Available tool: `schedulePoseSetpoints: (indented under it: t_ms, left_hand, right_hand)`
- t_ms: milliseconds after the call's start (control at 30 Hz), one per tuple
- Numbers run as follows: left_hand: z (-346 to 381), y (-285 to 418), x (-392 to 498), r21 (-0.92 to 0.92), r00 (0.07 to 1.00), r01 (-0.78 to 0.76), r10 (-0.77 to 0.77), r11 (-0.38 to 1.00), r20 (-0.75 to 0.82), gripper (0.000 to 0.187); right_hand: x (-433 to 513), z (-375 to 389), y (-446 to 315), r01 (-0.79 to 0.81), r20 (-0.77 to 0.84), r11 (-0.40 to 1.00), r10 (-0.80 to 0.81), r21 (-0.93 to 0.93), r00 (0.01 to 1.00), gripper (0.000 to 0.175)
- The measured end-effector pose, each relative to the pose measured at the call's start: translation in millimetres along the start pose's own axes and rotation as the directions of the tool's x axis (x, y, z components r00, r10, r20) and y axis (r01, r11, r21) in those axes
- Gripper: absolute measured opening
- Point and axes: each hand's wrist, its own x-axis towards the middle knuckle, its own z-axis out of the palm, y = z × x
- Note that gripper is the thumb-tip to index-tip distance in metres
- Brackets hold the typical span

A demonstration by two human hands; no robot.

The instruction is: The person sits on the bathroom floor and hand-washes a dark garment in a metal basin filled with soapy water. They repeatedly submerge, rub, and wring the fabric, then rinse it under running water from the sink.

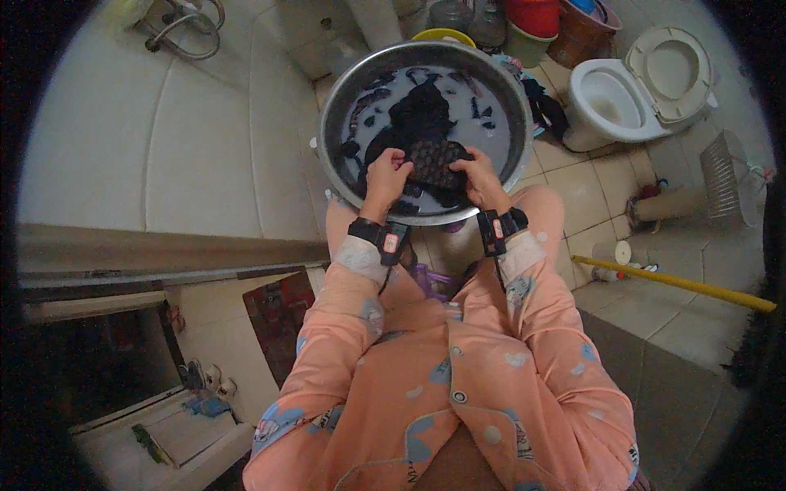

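A large round metal basin (524,141) stands before me, holding cloudy greyish water with dark cloth soaking in it. Over its near half, my left hand (388,178) pinches the dark cloth (420,113) at the left of a raised, textured dark patch (437,162). My right hand (480,175) grips the right edge of that same patch, so it is stretched between both hands. The rest of the dark cloth spreads away into the water, and parts of it poke up through the surface.
To the right is a white toilet (614,101) with its lid raised. Dark clothes (546,110) lie on the tiles beside the basin. Buckets (533,30) and a yellow bowl (443,37) stand behind it. A yellow pole (672,282) slants at the right; a tiled wall (202,147) rises at the left.
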Motion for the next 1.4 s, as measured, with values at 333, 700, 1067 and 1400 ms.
schedulePoseSetpoints:
  t_ms: [333,700,1067,1400]
  left_hand:
    - [20,-10,7,0.245,0.996,0.068,-0.082,0.967,0.047,0.044]
    - [-15,18,0,-0.727,0.652,0.651,-0.330,-0.218,0.683,0.032]
    - [-22,54,-22,-0.705,0.727,0.523,-0.182,-0.479,0.662,0.032]
    - [-4,49,-49,-0.960,0.955,0.279,-0.105,0.006,0.277,0.032]
  right_hand:
    - [11,-9,6,0.010,0.006,0.985,-0.010,-0.169,1.000,0.045]
    - [-3,-6,1,-0.126,0.379,0.939,-0.006,0.321,0.925,0.035]
    - [-37,15,-21,-0.378,0.218,0.767,0.309,0.519,0.926,0.023]
    - [-53,38,-14,0.075,0.128,0.957,-0.115,0.281,0.985,0.021]
